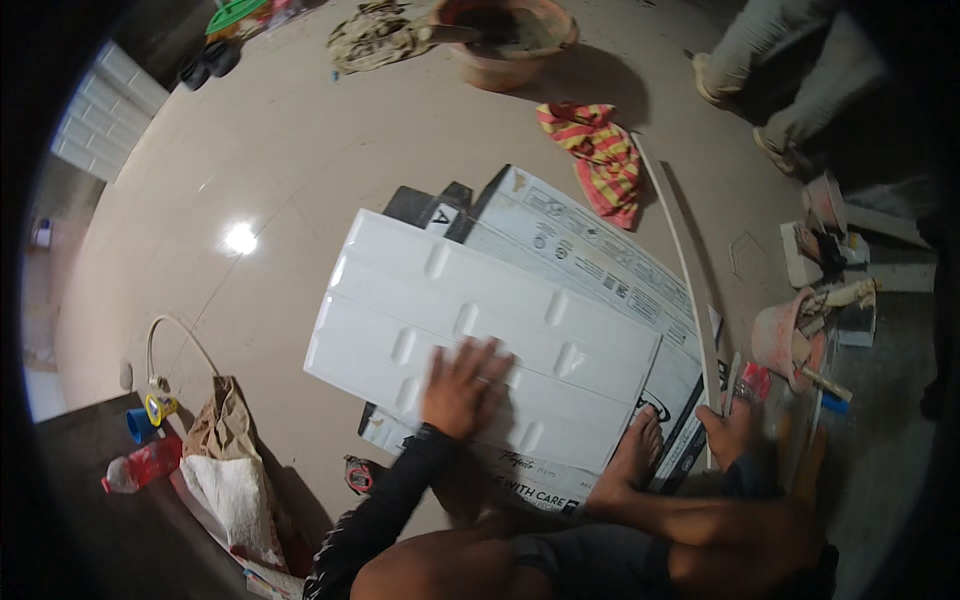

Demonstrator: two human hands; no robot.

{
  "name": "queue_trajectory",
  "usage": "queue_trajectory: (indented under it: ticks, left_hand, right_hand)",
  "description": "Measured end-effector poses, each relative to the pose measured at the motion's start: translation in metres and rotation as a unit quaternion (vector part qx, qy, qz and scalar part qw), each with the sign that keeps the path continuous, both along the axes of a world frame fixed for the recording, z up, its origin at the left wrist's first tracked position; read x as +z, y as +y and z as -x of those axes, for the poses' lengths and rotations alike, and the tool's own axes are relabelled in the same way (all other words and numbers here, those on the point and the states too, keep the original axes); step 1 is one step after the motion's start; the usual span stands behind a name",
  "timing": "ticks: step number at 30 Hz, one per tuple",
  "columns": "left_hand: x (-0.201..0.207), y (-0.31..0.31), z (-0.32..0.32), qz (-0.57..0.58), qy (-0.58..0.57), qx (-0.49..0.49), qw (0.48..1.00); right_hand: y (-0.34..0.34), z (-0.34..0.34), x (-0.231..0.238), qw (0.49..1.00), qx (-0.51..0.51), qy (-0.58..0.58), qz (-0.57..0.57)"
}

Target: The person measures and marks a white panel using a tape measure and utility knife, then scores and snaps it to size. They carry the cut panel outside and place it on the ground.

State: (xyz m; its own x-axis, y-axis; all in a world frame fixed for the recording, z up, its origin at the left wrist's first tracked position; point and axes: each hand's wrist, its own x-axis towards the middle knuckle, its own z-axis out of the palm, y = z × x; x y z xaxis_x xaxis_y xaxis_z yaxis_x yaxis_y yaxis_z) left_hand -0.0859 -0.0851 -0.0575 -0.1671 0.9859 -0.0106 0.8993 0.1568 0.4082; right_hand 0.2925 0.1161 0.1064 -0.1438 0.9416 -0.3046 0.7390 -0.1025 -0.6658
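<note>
A white panel (400,285) with a raised brick-like pattern and several oval dimples lies flat on cardboard (590,245) in front of me. My left hand (465,390) rests on it palm down, fingers spread and slightly blurred. At the panel's right, my right hand (735,430) is closed around the near end of a long, thin, pale strip (678,245), which reaches away along the cardboard's right side. A slim light-coloured piece stands up beside that hand; its kind is unclear. My bare foot (635,450) presses on the panel's near right corner.
A striped red-yellow cloth (600,160) and an orange basin (505,45) lie ahead. Tools fill a pink bucket (785,335) at right. A tape measure (360,474), a red bottle (145,467) and a bag (225,430) are at left. Another person's legs (765,50) stand far right.
</note>
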Motion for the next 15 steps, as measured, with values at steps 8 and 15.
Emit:
queue_trajectory:
  ticks: [8, 15]
  left_hand:
    - [-0.010, -0.015, 0.090, 0.095, 0.139, 0.266, 0.949]
    - [-0.006, -0.003, -0.026, -0.010, -0.027, 0.100, 0.995]
  right_hand:
    - [-0.003, -0.029, -0.019, 0.997, 0.034, -0.061, -0.040]
    - [0.000, -0.029, -0.033, 0.996, 0.033, -0.057, -0.065]
